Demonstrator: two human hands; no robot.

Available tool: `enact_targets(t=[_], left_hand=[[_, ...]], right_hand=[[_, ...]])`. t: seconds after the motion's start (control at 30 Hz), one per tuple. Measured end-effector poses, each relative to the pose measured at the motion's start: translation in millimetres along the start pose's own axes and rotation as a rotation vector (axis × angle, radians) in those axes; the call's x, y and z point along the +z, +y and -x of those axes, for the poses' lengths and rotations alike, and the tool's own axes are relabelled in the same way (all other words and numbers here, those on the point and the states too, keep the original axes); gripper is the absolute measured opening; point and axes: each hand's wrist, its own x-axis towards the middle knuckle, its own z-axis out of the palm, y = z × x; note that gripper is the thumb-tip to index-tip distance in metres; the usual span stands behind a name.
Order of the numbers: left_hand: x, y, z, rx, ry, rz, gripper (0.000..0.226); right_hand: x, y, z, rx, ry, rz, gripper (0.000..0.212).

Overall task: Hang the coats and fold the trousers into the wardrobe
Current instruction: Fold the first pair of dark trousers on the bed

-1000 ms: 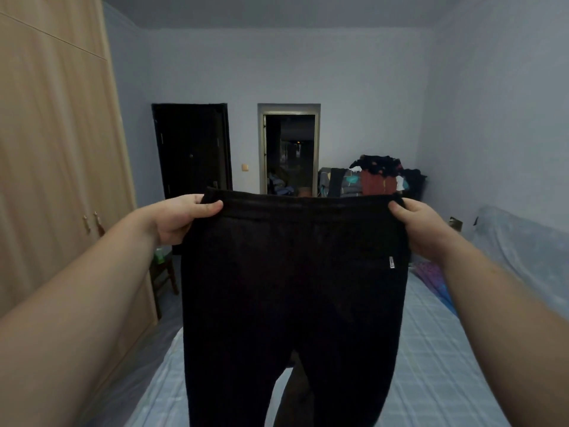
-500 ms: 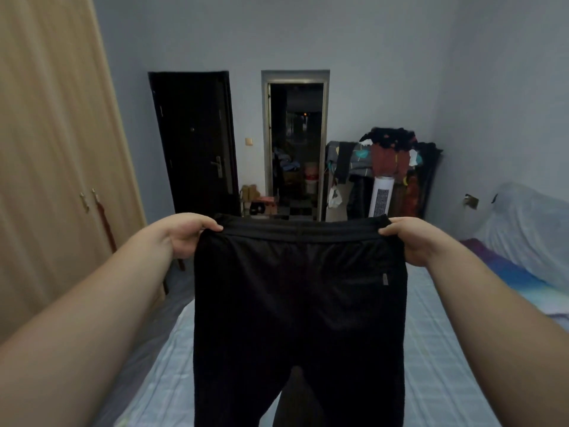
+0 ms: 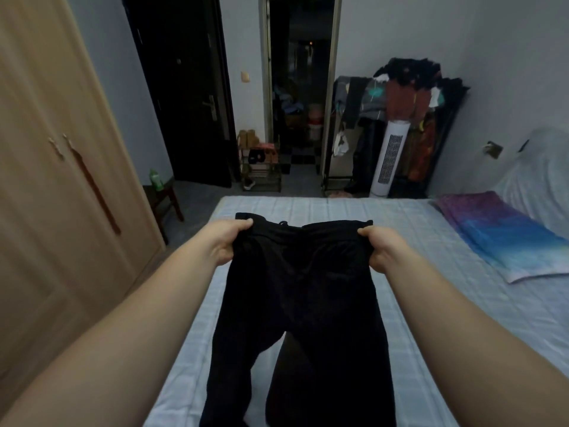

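Both grips closed on the trousers [image 3: 295, 303] waistband: left hand [image 3: 226, 241] and right hand [image 3: 383, 249] at opposite corners. Legs run back toward the body over the bed [image 3: 431, 272]; wardrobe [image 3: 61, 180] sits left.

Trousers [image 3: 303, 303] legs run off the bottom edge.

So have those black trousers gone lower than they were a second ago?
Yes. The black trousers have dropped: their waistband covered the doorway's foot before, and now lies low over the bed, below the doorway.
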Motion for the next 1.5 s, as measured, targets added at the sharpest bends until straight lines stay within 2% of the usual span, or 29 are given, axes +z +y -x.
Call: enact_targets(t=[0.17,0.33,0.5,0.67,0.7,0.77,0.83,0.93,1.03,1.07,1.17,1.27,1.37,1.5], left_hand=[[37.7,-44.9,0.3,0.111,0.030,0.163,0.023],[68.3,-89.8,17.1,0.222,-0.070,0.181,0.022],[76.6,-124.9,29.5,0.333,-0.148,-0.040,0.026],[69.8,-138.4,35.7,0.423,-0.236,-0.199,0.056],[69.3,-137.1,37.4,0.440,-0.238,-0.231,0.057],[70.2,-130.4,39.7,0.492,-0.165,-0.271,0.045],[68.9,-119.7,40.8,0.542,-0.070,-0.261,0.028],[57.6,-107.0,42.3,0.518,-0.092,-0.172,0.024],[41.8,-96.8,44.2,0.506,-0.169,-0.149,0.029],[37.6,-93.1,45.4,0.505,-0.197,-0.151,0.033],[28.0,-82.2,48.5,0.497,-0.269,-0.134,0.046],[17.9,-69.6,53.7,0.498,-0.305,-0.095,0.042],[8.5,-56.9,62.2,0.490,-0.373,-0.097,0.038],[-0.5,-43.3,68.4,0.469,-0.434,-0.143,0.040]], right_hand=[[25.0,51.2,1.0,-0.041,-0.066,-0.209,0.019],[35.3,92.1,23.8,-0.152,-0.197,-0.335,0.022],[23.3,115.4,44.7,-0.201,-0.347,-0.304,0.021],[14.0,126.5,47.8,-0.171,-0.502,-0.423,0.039],[11.5,124.8,46.5,-0.156,-0.515,-0.433,0.041],[7.8,119.1,46.2,-0.170,-0.509,-0.421,0.045],[3.7,112.4,46.8,-0.248,-0.521,-0.341,0.045],[-7.4,94.3,46.7,-0.461,-0.427,-0.097,0.028],[-21.1,69.4,42.9,-0.712,-0.203,0.227,0.047],[-23.9,61.6,43.0,-0.754,-0.180,0.329,0.053],[-26.8,44.7,47.2,-0.758,-0.319,0.608,0.072],[-23.7,34.4,59.0,-0.706,-0.496,0.857,0.083],[-14.0,27.5,72.0,-0.709,-0.571,1.042,0.068],[-8.0,20.5,74.2,-0.833,-0.561,1.156,0.051]])
